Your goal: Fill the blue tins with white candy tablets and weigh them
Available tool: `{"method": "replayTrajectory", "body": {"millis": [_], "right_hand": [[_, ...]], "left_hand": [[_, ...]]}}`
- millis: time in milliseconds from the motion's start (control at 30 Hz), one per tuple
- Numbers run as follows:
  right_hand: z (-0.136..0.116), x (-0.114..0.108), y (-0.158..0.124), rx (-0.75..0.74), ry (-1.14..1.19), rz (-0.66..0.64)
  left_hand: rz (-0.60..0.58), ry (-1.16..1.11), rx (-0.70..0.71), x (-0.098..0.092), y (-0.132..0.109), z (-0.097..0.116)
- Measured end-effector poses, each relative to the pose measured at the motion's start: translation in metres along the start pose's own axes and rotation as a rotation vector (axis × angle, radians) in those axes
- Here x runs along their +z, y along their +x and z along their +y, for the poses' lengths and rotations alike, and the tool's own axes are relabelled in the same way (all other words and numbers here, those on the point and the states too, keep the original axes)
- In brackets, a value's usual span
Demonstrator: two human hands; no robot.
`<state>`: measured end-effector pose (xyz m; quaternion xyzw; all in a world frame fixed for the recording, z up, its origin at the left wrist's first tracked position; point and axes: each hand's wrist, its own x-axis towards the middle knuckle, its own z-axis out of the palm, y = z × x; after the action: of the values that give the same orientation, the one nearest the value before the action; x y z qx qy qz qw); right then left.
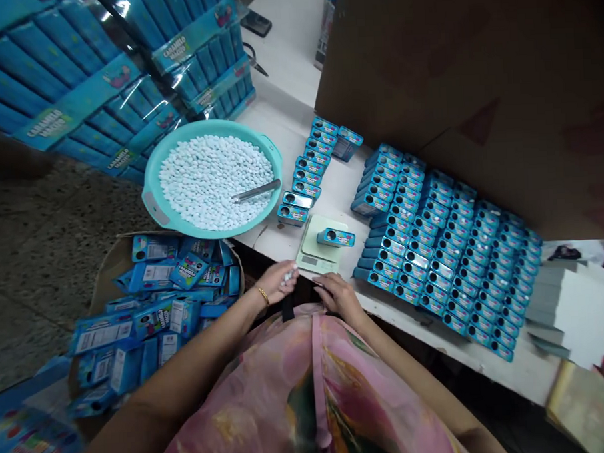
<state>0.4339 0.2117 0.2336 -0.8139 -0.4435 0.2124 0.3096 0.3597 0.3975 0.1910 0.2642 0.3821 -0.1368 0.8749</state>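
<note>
My left hand (278, 281) is closed around a few small white candies (287, 276), just in front of a pale green kitchen scale (307, 243). At the scale's near edge, my right hand (337, 293) has its fingers apart and holds nothing that I can see. One small blue candy box (336, 237) stands on the scale's plate. Left of the scale sits a turquoise basin (152, 167) full of white candies (210, 177). A metal scoop (255, 191) lies on the candies, leaning toward the basin's right rim.
Rows of blue boxes (433, 247) stand on the white table (296, 86) to the right, with a shorter row (311, 156) behind the scale. A carton (103, 262) of loose blue boxes is at left. Wrapped packs (75, 83), scissors (255, 60) and a phone (256, 23) are farther back.
</note>
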Motion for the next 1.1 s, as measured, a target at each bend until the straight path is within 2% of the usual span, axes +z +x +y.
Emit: {"method": "replayTrajectory", "body": {"millis": [67, 200, 300, 400, 600, 700, 800, 867, 1000, 1033, 1100], "right_hand": [[-0.014, -0.001, 0.013, -0.063, -0.039, -0.002], [-0.027, 0.005, 0.024, -0.151, -0.247, -0.163], [-0.024, 0.012, 0.024, -0.181, -0.373, -0.287], [-0.019, 0.017, 0.022, -0.195, -0.373, -0.351], [-0.015, 0.016, 0.02, -0.09, -0.277, -0.337], [-0.017, 0.017, 0.018, -0.108, -0.262, -0.337], [-0.017, 0.01, 0.016, -0.195, -0.196, -0.259], [-0.012, -0.003, 0.016, -0.183, -0.166, -0.124], [0.02, -0.04, 0.025, 0.123, -0.158, 0.367], [0.031, -0.046, 0.029, 0.166, -0.147, 0.428], [0.05, -0.053, 0.038, 0.157, -0.124, 0.401]], "left_hand": [[-0.148, -0.195, -0.161, 0.014, -0.005, -0.013], [-0.189, -0.409, -0.252, 0.023, -0.005, -0.024], [-0.182, -0.42, -0.296, 0.023, -0.004, -0.027], [-0.164, -0.405, -0.314, 0.024, -0.005, -0.03], [-0.118, -0.369, -0.344, 0.023, -0.008, -0.031], [-0.126, -0.356, -0.364, 0.023, -0.008, -0.032], [-0.122, -0.359, -0.383, 0.024, -0.009, -0.032], [-0.108, -0.362, -0.391, 0.022, -0.009, -0.03], [-0.032, -0.347, -0.326, 0.013, -0.011, -0.024], [-0.024, -0.351, -0.3, 0.01, -0.012, -0.023], [-0.025, -0.354, -0.245, 0.004, -0.013, -0.022]]}}
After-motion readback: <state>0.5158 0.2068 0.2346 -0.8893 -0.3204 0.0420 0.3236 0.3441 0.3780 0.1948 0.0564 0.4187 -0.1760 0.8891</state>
